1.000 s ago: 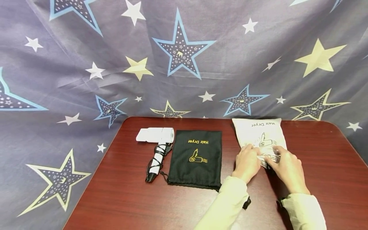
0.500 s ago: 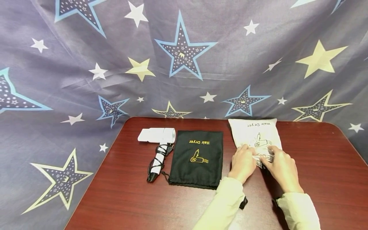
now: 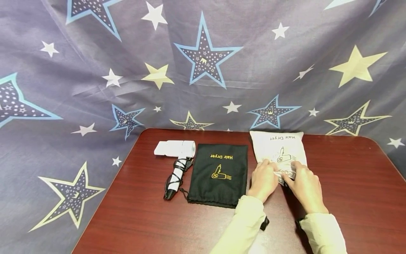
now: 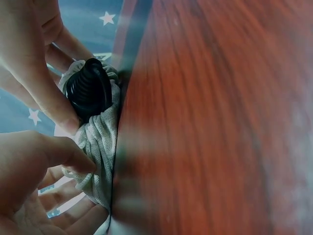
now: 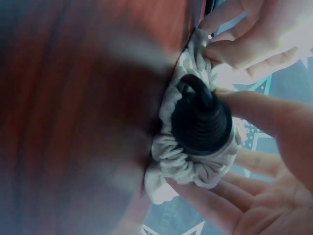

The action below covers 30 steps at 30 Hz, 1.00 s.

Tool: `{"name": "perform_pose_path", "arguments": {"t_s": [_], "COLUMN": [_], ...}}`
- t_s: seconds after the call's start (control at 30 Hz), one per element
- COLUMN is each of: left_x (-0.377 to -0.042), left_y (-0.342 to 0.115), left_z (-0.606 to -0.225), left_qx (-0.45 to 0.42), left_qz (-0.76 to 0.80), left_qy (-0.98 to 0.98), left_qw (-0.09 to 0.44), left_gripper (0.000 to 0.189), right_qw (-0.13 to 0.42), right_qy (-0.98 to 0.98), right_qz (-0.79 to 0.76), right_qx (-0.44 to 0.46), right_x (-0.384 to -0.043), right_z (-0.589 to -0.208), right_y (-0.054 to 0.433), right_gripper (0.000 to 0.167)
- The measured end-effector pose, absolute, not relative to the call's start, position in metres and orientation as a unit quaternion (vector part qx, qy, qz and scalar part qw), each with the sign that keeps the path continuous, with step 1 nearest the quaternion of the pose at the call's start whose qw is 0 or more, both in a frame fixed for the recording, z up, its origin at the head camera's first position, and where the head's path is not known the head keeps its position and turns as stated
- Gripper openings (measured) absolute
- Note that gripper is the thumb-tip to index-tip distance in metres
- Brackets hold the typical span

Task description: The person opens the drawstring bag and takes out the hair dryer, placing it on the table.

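Observation:
A white drawstring bag (image 3: 279, 144) printed "Hair Dryer" lies flat at the back of the table, its gathered mouth facing me. My left hand (image 3: 264, 180) pinches the cloth at the left side of that mouth. Thumb and fingers of my right hand (image 3: 304, 187) hold the right side. Between them, a black ribbed cord end (image 5: 200, 125) sticks out of the bunched mouth (image 4: 100, 142). The body it belongs to is hidden in the bag. In the right wrist view, my right thumb lies close beside the black piece.
Left of the white bag lies a flat black drawstring bag (image 3: 219, 190) with yellow print. Beside it is a white hair dryer (image 3: 176, 148), its black cord (image 3: 173, 181) wound round the handle. A star-patterned curtain (image 3: 127, 70) hangs behind the reddish wooden table (image 3: 152, 225).
Both hands and the white bag have slid a little left, narrowing the gap to the black bag. The head view has shifted slightly. Both hands keep their hold on the mouth.

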<state>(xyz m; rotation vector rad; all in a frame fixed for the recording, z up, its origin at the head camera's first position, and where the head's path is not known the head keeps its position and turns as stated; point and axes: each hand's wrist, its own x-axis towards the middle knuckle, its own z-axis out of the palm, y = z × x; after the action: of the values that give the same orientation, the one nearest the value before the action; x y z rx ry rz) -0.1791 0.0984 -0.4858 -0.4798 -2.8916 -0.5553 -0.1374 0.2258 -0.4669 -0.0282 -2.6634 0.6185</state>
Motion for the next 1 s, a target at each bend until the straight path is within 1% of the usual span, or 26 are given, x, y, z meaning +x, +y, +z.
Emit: {"name": "perform_pose_path", "arguments": {"t_s": [0.5,0.77,1.0], "left_x": [-0.18,-0.181,-0.18], "left_y": [0.085,0.079,0.075], "left_z": [-0.486,-0.488,-0.489], "left_qx": [-0.15,-0.141,-0.149], "left_qz": [-0.199,-0.226,-0.241], "left_qy": [-0.964,-0.961,-0.955], "left_qw": [0.088,0.076,0.087], "left_gripper": [0.011,0.011,0.007], "right_qw": [0.217,0.22,0.222], "right_qy": [-0.951,-0.95,-0.941], "right_qz": [0.222,0.222,0.255], "right_qx": [-0.006,-0.005,-0.007], "right_x": [-0.138,-0.138,-0.138], "right_z": [-0.469,-0.469,-0.472], "right_y": [0.213,0.208,0.209], "right_gripper": [0.05,0.051,0.049]}}
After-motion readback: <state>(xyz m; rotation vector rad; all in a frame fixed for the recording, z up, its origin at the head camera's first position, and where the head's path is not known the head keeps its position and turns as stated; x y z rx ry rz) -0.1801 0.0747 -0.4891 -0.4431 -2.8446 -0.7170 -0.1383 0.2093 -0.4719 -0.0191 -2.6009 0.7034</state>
